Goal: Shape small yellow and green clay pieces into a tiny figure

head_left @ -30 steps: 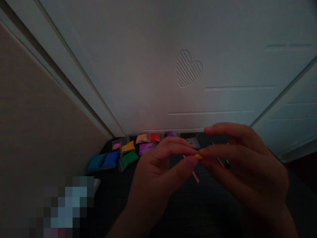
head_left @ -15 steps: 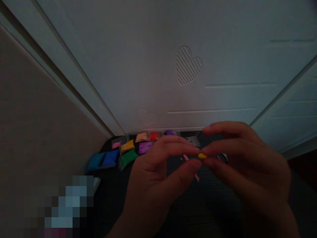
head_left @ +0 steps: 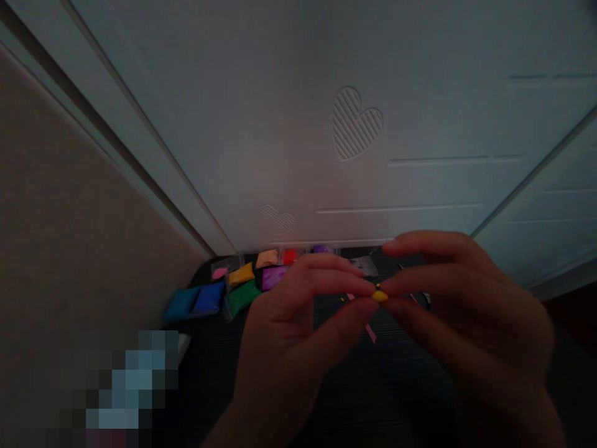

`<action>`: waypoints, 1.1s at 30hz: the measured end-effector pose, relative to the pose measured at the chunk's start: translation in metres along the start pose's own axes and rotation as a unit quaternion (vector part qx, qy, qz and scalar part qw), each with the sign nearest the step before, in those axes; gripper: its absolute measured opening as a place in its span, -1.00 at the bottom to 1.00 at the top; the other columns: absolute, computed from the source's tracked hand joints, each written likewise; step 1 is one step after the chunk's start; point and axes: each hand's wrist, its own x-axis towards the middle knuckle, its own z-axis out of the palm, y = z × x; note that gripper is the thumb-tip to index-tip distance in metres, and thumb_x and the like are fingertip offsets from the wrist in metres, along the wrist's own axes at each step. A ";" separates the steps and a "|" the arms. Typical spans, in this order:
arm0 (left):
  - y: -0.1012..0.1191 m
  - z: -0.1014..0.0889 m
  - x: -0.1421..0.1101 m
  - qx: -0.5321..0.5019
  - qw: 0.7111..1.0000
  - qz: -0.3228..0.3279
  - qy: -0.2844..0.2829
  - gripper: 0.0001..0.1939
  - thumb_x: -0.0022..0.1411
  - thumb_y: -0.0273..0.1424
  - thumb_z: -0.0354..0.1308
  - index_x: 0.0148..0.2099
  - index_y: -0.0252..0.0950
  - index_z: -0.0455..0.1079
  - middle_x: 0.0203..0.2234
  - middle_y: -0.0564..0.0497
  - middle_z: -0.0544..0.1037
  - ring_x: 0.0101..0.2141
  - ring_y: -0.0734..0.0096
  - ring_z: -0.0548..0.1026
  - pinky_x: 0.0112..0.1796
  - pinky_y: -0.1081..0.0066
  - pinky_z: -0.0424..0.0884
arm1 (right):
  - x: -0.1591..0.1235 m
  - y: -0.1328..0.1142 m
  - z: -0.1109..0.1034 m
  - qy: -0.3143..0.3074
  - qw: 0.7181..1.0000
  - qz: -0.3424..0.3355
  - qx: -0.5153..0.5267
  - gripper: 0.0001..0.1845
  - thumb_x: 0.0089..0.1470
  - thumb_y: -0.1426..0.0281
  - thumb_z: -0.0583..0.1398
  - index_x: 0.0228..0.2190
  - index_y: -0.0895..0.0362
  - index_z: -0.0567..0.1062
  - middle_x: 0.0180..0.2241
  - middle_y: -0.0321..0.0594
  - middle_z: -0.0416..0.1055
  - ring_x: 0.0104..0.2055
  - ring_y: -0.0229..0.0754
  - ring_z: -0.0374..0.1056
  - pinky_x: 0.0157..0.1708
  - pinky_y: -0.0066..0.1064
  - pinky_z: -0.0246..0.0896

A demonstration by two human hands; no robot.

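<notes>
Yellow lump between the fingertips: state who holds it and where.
Both hands pinch the small yellow lump: the left hand grips its left end, the right hand its right end, each between thumb and fingertips.

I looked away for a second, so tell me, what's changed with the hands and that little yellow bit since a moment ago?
Very little. Both hands, left hand and right hand, keep pinching the yellow piece between their fingertips; it looks slightly flatter and has shifted a touch to the right. The coloured clay packets and pink strip on the dark surface lie as before.
</notes>
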 end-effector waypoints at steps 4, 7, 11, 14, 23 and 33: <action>0.002 0.002 -0.001 0.000 1.000 -0.003 0.020 -0.84 -0.06 -0.57 0.20 -0.44 -0.19 0.45 -0.38 0.05 0.45 -0.17 0.30 0.35 -0.08 0.31 0.24 | 0.000 -0.001 0.000 0.001 1.000 0.000 -0.007 -0.81 -0.12 0.50 0.21 -0.37 0.04 0.44 -0.19 -0.27 0.32 -0.17 -0.17 0.27 -0.27 -0.36 0.29; 0.003 0.003 -0.002 0.008 1.000 0.000 0.026 -0.86 -0.07 -0.55 0.20 -0.45 -0.19 0.46 -0.39 0.04 0.45 -0.19 0.29 0.36 -0.09 0.30 0.25 | 0.000 -0.001 0.000 0.006 1.000 0.000 -0.013 -0.77 -0.13 0.50 0.22 -0.34 0.02 0.44 -0.19 -0.27 0.33 -0.18 -0.16 0.27 -0.29 -0.34 0.30; 0.002 0.002 -0.002 0.016 1.000 0.000 0.023 -0.84 -0.05 -0.56 0.20 -0.42 -0.18 0.45 -0.37 0.04 0.44 -0.16 0.28 0.35 -0.07 0.30 0.24 | 0.000 -0.001 -0.002 -0.013 0.999 -0.019 -0.029 -0.74 -0.13 0.52 0.22 -0.32 0.02 0.42 -0.17 -0.28 0.31 -0.17 -0.17 0.26 -0.28 -0.35 0.30; 0.002 0.000 -0.003 0.032 0.999 -0.004 0.003 -0.82 -0.05 -0.57 0.19 -0.40 -0.17 0.45 -0.34 0.04 0.44 -0.14 0.29 0.34 -0.09 0.33 0.26 | 0.000 -0.001 -0.003 -0.013 0.999 -0.024 -0.032 -0.76 -0.12 0.53 0.21 -0.34 0.04 0.42 -0.17 -0.27 0.31 -0.16 -0.18 0.26 -0.27 -0.37 0.29; 0.004 -0.006 0.000 0.048 0.998 -0.008 -0.037 -0.82 -0.05 -0.55 0.20 -0.38 -0.18 0.46 -0.32 0.02 0.44 -0.13 0.26 0.33 -0.09 0.32 0.26 | 0.000 -0.001 -0.002 -0.011 0.999 -0.029 -0.043 -0.75 -0.15 0.53 0.22 -0.34 0.05 0.43 -0.16 -0.25 0.31 -0.16 -0.18 0.27 -0.30 -0.39 0.32; -0.001 -0.004 0.001 0.000 0.999 -0.031 -0.025 -0.93 -0.03 -0.47 0.19 -0.42 -0.20 0.47 -0.36 0.02 0.46 -0.18 0.29 0.36 -0.14 0.35 0.28 | -0.004 -0.003 0.005 0.027 0.999 -0.002 -0.035 -0.78 -0.10 0.46 0.19 -0.32 0.00 0.42 -0.18 -0.25 0.32 -0.16 -0.14 0.27 -0.25 -0.28 0.29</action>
